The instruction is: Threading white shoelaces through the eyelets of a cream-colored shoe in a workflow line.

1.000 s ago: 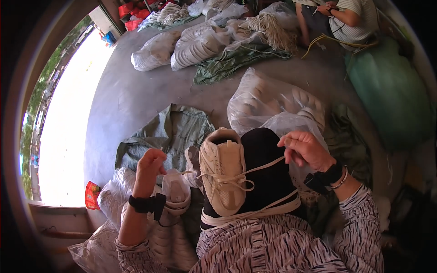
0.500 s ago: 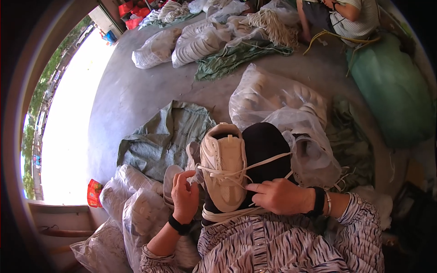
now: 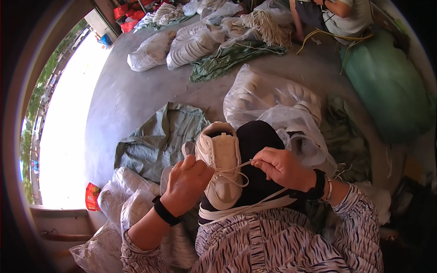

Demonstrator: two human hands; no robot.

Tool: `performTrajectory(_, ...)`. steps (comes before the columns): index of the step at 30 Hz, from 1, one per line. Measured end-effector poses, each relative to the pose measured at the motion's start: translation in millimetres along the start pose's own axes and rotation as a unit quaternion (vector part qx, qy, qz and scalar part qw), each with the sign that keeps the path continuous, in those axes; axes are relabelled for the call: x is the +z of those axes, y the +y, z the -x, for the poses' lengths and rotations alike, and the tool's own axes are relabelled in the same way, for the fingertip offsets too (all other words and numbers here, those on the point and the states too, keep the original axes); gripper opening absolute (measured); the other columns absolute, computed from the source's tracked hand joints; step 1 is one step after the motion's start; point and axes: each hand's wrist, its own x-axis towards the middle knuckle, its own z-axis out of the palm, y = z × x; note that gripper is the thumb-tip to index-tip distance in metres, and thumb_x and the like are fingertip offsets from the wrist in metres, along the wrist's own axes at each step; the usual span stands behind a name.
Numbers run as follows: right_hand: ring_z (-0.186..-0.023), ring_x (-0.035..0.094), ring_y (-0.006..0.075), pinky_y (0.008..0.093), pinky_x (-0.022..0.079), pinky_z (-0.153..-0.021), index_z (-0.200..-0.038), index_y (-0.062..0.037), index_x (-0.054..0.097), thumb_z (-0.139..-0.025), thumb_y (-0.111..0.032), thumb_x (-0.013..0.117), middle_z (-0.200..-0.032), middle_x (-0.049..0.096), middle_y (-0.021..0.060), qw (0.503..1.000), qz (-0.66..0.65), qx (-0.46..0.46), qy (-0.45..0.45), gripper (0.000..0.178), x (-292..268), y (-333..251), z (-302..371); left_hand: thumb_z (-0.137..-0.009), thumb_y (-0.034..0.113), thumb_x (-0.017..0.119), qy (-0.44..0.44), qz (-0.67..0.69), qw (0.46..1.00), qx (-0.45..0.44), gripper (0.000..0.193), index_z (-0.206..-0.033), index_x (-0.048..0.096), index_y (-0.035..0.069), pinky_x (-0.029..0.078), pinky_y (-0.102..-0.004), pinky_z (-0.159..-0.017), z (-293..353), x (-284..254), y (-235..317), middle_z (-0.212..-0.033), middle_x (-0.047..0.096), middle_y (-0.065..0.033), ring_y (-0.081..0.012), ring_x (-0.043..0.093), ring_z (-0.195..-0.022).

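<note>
- Two hands meet over one cream-white sneaker (image 3: 221, 166) that rests on the person's black-clad knee (image 3: 260, 141), toe pointing down toward the body.
- The left hand (image 3: 186, 184) grips the shoe's left side, fingers curled against the upper near the eyelets; a black wristband sits on that wrist.
- The right hand (image 3: 283, 168) is pinched shut on a white lace (image 3: 234, 175), which runs from the eyelets across to its fingertips; a black band and a thin bracelet ring that wrist.
- The hands sit close together but apart, the shoe and lace between them.
- A long white lace end (image 3: 248, 207) trails across the lap, just above the striped shirt (image 3: 273, 245).
- Clear plastic bags of pale shoe parts (image 3: 273, 98) lie just beyond the knee; more bags (image 3: 132, 200) lie at the person's left.
- A grey-green sack (image 3: 154, 141) lies flat on the concrete floor (image 3: 136, 86).
- Another person (image 3: 337, 13) sits at the far edge, beside a large green bag (image 3: 387, 86).
</note>
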Motion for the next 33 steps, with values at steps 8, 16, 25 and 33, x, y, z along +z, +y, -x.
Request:
performTrajectory(8, -0.058, 0.062, 0.0185, 0.0318, 0.046, -0.052, -0.089, -0.0029, 0.057, -0.093, -0.022, 0.053, -0.063, 0.059, 0.0128, 0.995, 0.076, 0.051, -0.051, 0.02, 22.7, 10.1, -21.9, -0.076, 0.01, 0.065, 0.117, 0.199, 0.96, -0.158, 0.011, -0.082, 0.056, 0.01, 0.043, -0.0338, -0.057, -6.3, 43.1, 9.5, -0.077, 0.053, -0.002, -0.0211, 0.055, -0.066)
performTrajectory(16, -0.062, 0.053, 0.004, 0.0189, 0.043, -0.058, -0.084, -0.0008, 0.066, -0.083, -0.013, 0.066, -0.07, 0.06, -0.0001, 0.932, -0.266, 0.245, -0.018, 0.012, -54.1, 65.7, -1.8, -0.073, 0.01, 0.067, 0.156, 0.237, 0.944, -0.171, 0.042, -0.112, 0.054, 0.006, 0.046, -0.0314, -0.057, 29.5, 73.1, 5.4, -0.104, 0.049, -0.0129, -0.0187, 0.053, -0.061)
performTrajectory(25, -0.051, 0.058, 0.0132, 0.0251, 0.046, -0.046, -0.093, 0.0012, 0.061, -0.092, -0.013, 0.053, -0.072, 0.061, 0.0048, 0.972, -0.197, 0.127, -0.029, 0.017, -10.5, -17.8, 0.7, -0.075, 0.01, 0.069, 0.128, 0.347, 0.867, -0.335, 0.021, -0.091, 0.055, 0.005, 0.041, -0.0272, -0.054, 47.1, 73.6, 17.0, -0.082, 0.048, -0.0059, -0.0147, 0.046, -0.059)
performTrajectory(33, -0.071, 0.063, 0.0261, 0.0326, 0.053, -0.062, -0.08, -0.0012, 0.056, -0.07, -0.006, 0.06, -0.08, 0.056, 0.0126, 0.941, 0.303, -0.105, -0.113, 0.012, 30.5, -14.3, -4.9, -0.082, 0.009, 0.065, 0.106, 0.393, 0.833, -0.375, 0.013, -0.085, 0.053, 0.004, 0.039, -0.0245, -0.052, 36.4, 51.9, 9.7, -0.07, 0.051, -0.0029, -0.0101, 0.044, -0.055)
